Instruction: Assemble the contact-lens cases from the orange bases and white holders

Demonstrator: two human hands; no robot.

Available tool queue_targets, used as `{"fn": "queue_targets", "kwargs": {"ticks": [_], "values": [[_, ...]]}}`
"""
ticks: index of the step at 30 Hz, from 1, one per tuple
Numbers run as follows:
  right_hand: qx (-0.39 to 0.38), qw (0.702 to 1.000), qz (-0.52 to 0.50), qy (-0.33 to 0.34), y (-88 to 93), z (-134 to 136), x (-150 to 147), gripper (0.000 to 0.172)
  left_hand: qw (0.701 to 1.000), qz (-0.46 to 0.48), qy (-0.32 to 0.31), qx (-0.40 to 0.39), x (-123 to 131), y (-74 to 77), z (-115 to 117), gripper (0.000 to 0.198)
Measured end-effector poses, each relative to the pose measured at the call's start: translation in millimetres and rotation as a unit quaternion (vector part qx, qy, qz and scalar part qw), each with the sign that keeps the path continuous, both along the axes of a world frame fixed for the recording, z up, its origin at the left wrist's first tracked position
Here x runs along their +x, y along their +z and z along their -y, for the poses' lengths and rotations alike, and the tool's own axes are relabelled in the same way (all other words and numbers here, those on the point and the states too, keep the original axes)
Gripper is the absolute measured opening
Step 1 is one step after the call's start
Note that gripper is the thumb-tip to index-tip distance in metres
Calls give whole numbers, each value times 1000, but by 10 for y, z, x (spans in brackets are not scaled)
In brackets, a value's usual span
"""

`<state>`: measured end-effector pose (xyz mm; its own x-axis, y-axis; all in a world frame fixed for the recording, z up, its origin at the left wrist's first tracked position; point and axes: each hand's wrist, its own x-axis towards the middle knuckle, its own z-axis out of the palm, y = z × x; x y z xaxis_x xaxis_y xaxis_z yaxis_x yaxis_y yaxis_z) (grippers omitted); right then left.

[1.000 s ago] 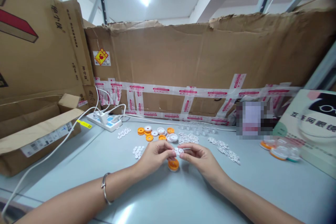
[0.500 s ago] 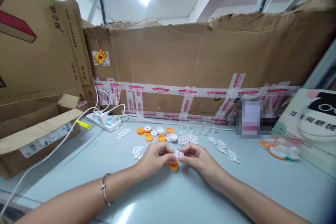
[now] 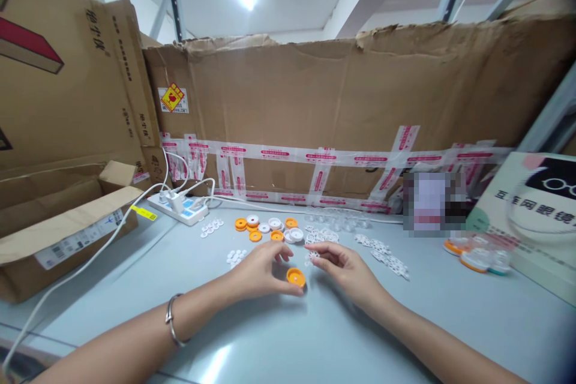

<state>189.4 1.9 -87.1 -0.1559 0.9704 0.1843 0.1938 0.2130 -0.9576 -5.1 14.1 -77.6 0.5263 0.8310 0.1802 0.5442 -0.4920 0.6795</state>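
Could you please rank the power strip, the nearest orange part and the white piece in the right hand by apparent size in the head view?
Power strip
Nearest orange part
White piece, partly hidden

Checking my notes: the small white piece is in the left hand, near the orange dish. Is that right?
Not the left hand: the head view shows the white piece in the right hand. It is indeed near the orange dish.

1 slim silver bangle (image 3: 170,315) (a small fitting on it) circles the forearm (image 3: 135,330) above the left hand (image 3: 261,273).
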Motion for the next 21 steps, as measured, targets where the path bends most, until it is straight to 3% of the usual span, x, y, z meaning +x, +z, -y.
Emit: {"fn": "queue_targets", "kwargs": {"ticks": [6, 15, 21], "values": [[26, 998, 50, 25, -55, 57, -76, 24, 1000, -26, -17, -6, 62, -84, 14, 33], [47, 994, 87, 42, -10, 113, -153, 10, 1000, -21, -21, 3, 72, -118, -7, 32], [120, 984, 115, 63, -66, 96, -142, 8, 1000, -18, -20, -2, 79, -118, -6, 33]]}}
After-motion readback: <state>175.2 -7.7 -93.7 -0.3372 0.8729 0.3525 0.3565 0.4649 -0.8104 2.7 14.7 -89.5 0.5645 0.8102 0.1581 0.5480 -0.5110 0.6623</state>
